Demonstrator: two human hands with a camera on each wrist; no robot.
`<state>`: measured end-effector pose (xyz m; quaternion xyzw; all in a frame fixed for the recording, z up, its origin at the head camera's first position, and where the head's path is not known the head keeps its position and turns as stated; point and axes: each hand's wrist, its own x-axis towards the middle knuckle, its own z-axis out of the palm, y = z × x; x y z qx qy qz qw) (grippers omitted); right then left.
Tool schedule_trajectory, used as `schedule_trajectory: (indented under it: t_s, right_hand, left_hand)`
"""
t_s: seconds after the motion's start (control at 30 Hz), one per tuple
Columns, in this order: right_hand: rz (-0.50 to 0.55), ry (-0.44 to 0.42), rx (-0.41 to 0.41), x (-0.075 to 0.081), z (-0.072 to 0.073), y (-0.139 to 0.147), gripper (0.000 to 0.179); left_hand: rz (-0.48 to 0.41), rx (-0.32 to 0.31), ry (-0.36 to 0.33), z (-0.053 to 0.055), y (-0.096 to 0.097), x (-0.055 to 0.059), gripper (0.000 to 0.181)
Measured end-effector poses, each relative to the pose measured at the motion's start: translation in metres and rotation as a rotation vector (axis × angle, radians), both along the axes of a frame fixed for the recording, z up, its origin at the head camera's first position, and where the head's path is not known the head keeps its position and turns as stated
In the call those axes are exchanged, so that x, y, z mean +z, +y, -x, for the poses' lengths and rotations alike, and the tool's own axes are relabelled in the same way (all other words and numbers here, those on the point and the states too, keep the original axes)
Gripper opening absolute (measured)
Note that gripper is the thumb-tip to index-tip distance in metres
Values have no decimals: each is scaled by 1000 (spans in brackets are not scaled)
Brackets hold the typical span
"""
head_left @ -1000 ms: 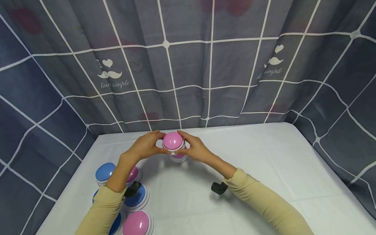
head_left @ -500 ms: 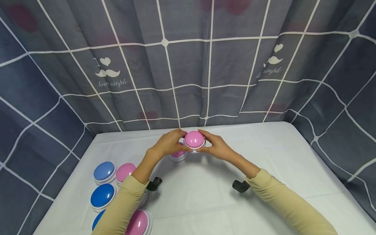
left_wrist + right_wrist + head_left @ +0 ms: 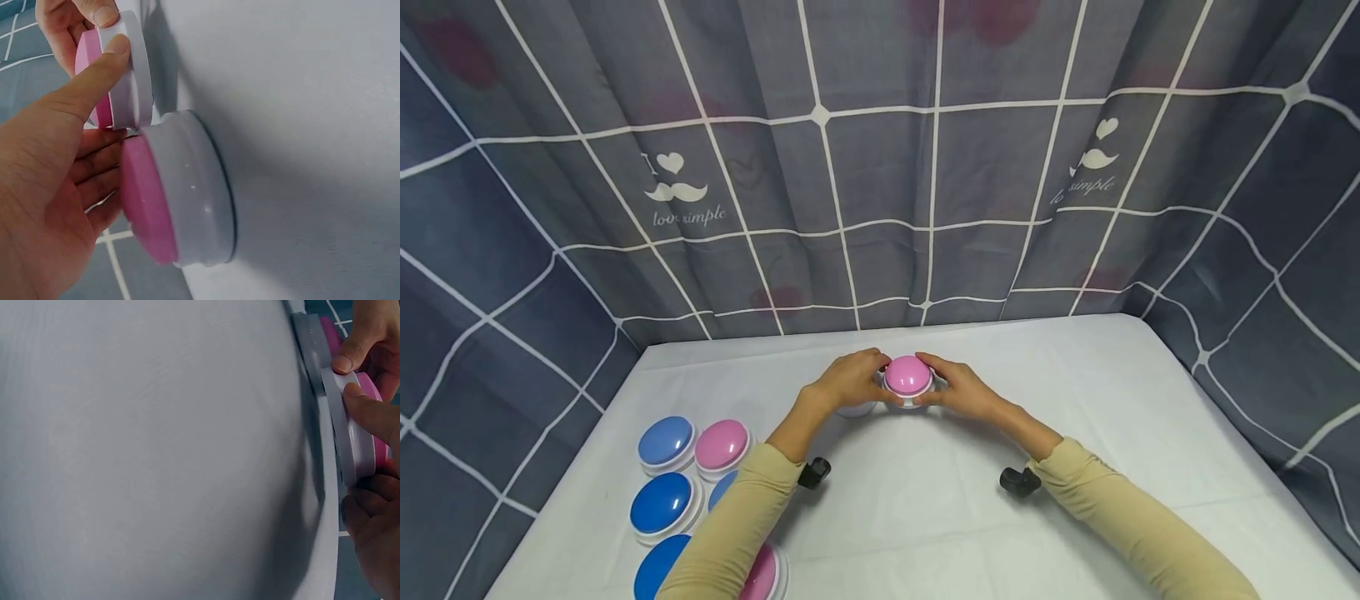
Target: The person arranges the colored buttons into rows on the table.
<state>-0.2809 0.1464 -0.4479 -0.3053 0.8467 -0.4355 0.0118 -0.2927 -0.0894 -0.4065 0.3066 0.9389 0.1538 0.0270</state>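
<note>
From the head view I see the left hand and right hand gripping one pink button near mid-frame, four blue buttons and two pink domes showing lower left; the left wrist view has it upper left, a second pink-topped button at centre, the right wrist view far right

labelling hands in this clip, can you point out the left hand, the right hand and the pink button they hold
Left hand (image 3: 850,380): head view, on the back of the hand
Right hand (image 3: 964,390): head view, on the back of the hand
Pink button (image 3: 907,377): head view, on its pink dome
</note>
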Motion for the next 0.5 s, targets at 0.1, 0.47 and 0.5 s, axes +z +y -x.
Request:
schedule_trajectory:
  t_s: [0.1, 0.47, 0.5]
  right_hand:
    - [-18, 3, 11, -7, 2, -2, 78]
    - [-98, 10, 6, -13, 6, -6, 79]
    - [-103, 9, 4, -14, 6, -6, 80]
  left_hand:
    - [22, 0, 4, 1, -1, -6, 58]
    - [41, 5, 3, 5, -2, -17, 60]
    - [44, 7, 5, 5, -2, -17, 60]
